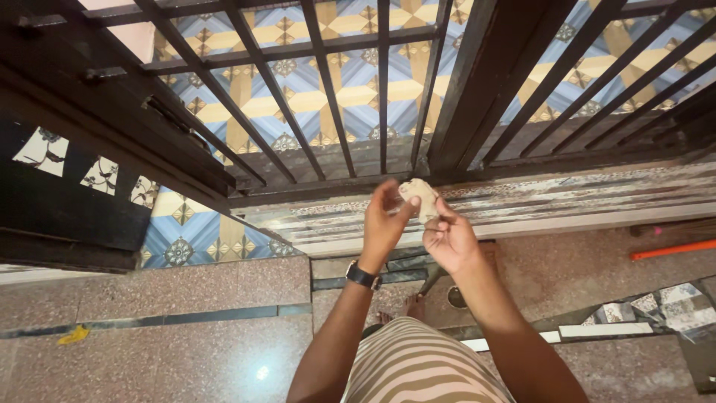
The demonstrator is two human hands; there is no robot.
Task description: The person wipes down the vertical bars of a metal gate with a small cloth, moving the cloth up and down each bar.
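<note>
Black iron bars of a gate [328, 97] fill the upper part of the view, and through them shows a patterned floor [350, 82] of blue, yellow and white tiles. Below the gate runs a pale marble sill [567, 205], then a speckled pinkish stone floor [186, 351] with dark inlaid strips.

Both hands are raised together in front of the sill, just below the bars. Between them is a small beige lump [419, 195], perhaps a crumpled cloth or a bit of sandpaper; the view is too soft to say which. The left hand [384, 224] has its fingers curled, thumb and fingertips pinching the lump's left edge. The right hand [447, 239] grips the lump from below and the right, fingers folded onto it. A black watch [363, 276] sits on the left wrist. A striped brown-and-cream garment [418, 366] shows at the bottom.

An orange rod [671, 249] lies on the floor at the right, well apart from the hands. A yellow scrap [73, 336] lies at the far left.
</note>
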